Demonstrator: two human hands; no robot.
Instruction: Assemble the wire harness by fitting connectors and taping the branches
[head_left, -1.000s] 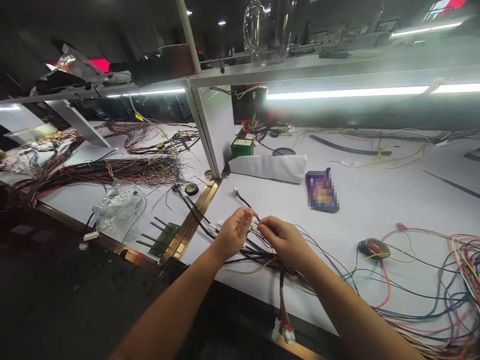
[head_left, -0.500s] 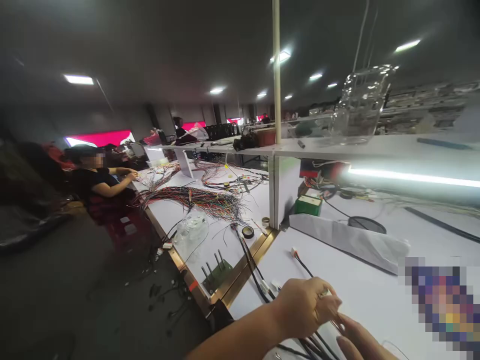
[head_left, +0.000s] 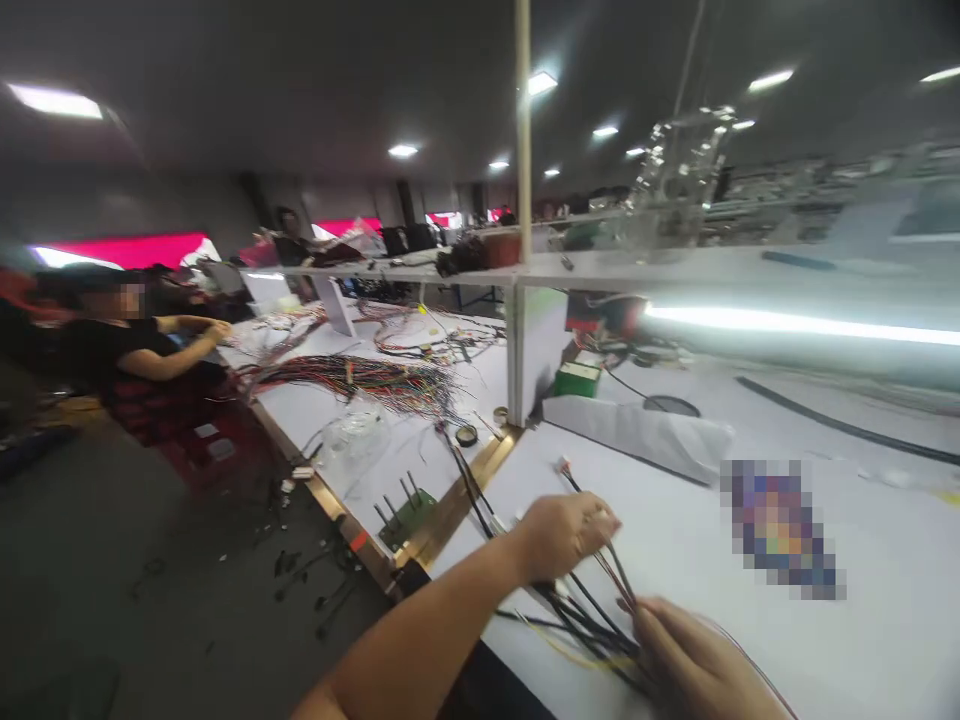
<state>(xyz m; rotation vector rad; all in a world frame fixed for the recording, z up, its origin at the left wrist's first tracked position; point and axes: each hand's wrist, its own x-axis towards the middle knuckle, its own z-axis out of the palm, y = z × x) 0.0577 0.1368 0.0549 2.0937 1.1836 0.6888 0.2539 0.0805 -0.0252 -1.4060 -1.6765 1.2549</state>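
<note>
My left hand is closed, pinching one end of a few thin wires over the white bench. To its lower right, my right hand has its fingers closed around the same wires. Beneath both hands runs a bundle of black cables, with a yellow wire among them. One cable ends in a small white connector just beyond my left hand. The fingertips of the left hand hide the ends of the wires.
On the adjoining bench lie a large wire bundle, a clear plastic bag, a roll of tape and a green block with upright pegs. A green box stands by the divider. A co-worker sits at the left.
My hands have moved apart, baring a length of wires between them. The camera view has turned right, so the benches and the co-worker appear farther left.
</note>
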